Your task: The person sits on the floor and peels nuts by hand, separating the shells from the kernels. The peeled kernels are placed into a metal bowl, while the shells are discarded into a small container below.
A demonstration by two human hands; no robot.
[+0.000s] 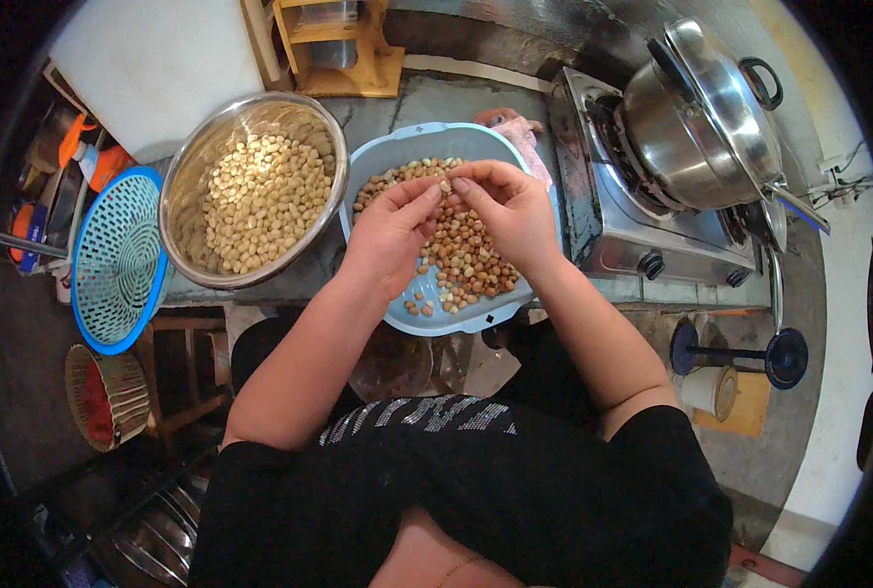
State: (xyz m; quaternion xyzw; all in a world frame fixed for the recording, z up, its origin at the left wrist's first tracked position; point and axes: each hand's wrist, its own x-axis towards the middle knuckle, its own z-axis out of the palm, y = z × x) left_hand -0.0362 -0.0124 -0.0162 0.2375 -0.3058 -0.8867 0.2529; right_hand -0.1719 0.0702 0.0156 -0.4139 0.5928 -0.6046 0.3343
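Observation:
Over a light blue plastic basin, my left hand and my right hand meet at the fingertips. Pinched between their thumbs and fingers is a small pale peanut kernel. Below them the basin holds many peanuts, most in reddish-brown skins and some pale. My hands hide part of this pile. To the left, a stainless steel bowl is tilted towards me and contains a heap of pale, skinless-looking peanuts.
A blue-rimmed plastic colander leans at the counter's left end. On the right, a lidded steel pot sits on a gas stove. Behind the basin lie a pink cloth and a yellow wooden rack.

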